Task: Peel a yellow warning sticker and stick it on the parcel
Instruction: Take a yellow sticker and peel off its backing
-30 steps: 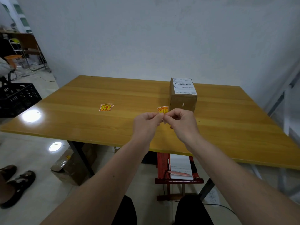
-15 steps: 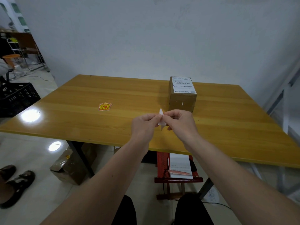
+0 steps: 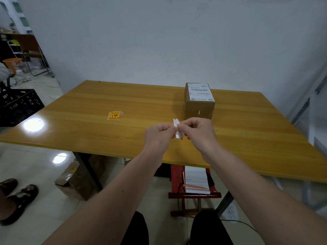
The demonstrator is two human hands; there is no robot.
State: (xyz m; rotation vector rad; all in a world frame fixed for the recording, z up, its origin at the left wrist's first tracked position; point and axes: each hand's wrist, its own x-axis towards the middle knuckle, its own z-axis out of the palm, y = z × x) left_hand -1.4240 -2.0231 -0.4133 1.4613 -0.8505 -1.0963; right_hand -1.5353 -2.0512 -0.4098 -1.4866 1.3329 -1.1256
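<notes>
A small brown cardboard parcel [image 3: 199, 107] with a white shipping label on top stands on the wooden table [image 3: 88, 121], right of centre. Just in front of it, above the table, my left hand [image 3: 158, 134] and my right hand [image 3: 198, 131] pinch a sticker [image 3: 177, 127] between their fingertips. Only its white backing side shows, edge-on; its yellow face is hidden. A small stack of yellow and red warning stickers [image 3: 114, 115] lies flat on the table to the left.
A red stool [image 3: 177, 175] with a white paper pad stands under the table's near edge. A wrapped box [image 3: 74, 181] sits on the floor by the table leg. A black crate [image 3: 17, 105] and shoes [image 3: 16, 200] are at the left.
The sticker turned in my fingers: one second ago its orange-yellow face showed, now only the white back is visible. Both hands stayed in nearly the same place.
</notes>
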